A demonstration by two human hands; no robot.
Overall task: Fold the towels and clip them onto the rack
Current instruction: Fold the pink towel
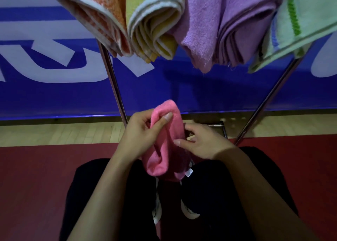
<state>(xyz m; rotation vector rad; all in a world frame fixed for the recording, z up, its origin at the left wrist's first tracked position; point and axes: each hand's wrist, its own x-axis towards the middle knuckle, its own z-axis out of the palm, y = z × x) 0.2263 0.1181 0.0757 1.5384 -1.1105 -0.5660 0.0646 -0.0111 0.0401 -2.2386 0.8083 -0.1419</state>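
The pink towel (165, 142) was folded into a narrow bundle and was held in the air above the person's knees, near the middle of the view. Its long axis ran from about 12 o'clock to 6 o'clock, a little tilted — the rounded folded end pointed up toward 12, and the open, hanging end with a small white tag (189, 173) pointed down toward 5 o'clock.

The left hand (140, 133) gripped the upper part of the towel from the 9 o'clock side, with the thumb pressed on the front of the cloth and the fingers curled behind it. The right hand (204, 143) was at the 3 o'clock side, its thumb touching the edge of the towel; the fingers reached behind the cloth, and I cannot tell if they closed on it.

Above, at 12 o'clock, four folded towels hung from the rack — orange (94, 16), yellow (155, 27), purple (224, 25) and green (302, 20). Two metal legs (113, 80) of the rack went down to the floor (36, 171), on both sides of the hands.
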